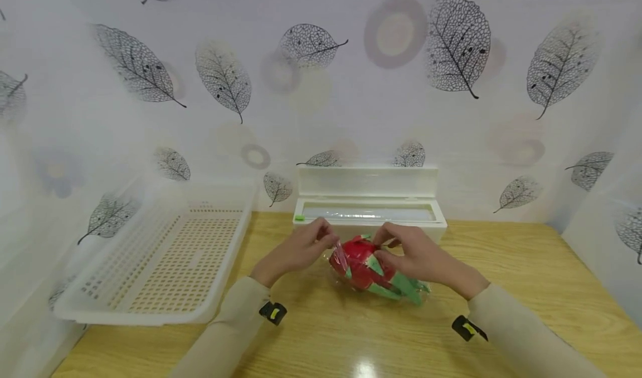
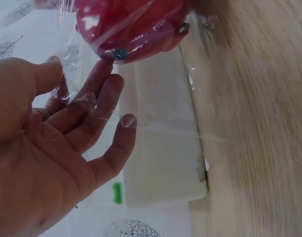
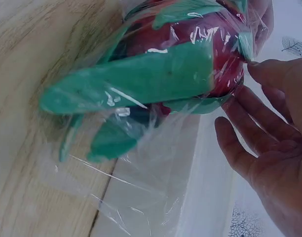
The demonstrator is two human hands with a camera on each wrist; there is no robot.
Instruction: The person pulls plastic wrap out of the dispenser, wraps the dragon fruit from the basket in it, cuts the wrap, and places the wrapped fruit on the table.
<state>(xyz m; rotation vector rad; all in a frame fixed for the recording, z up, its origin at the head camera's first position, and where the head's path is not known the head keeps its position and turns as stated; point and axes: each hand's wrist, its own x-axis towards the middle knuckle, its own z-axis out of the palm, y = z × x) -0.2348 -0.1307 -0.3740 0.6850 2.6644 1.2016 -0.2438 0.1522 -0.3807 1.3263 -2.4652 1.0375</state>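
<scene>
A red dragon fruit (image 1: 358, 263) with green scales lies on the table, wrapped loosely in clear cling film (image 2: 161, 126). At its left side, my left hand (image 1: 303, 248) pinches a gathered edge of the film between thumb and fingers, other fingers spread beneath the fruit in the left wrist view. My right hand (image 1: 413, 253) is at the fruit's upper right, its thumb and fingertips pinching film against the red skin. Long green scales (image 3: 131, 81) stick out under the film in the right wrist view. Some right fingertips are hidden behind the fruit.
Behind the fruit stands a white cling film dispenser (image 1: 371, 232), lid raised, a film roll (image 1: 368, 214) inside and a green slider (image 1: 299, 218) at its left. A white plastic basket (image 1: 150, 318) sits on the wooden table (image 1: 321, 339) at left. Leaf-patterned sheeting (image 1: 321, 116) covers the walls.
</scene>
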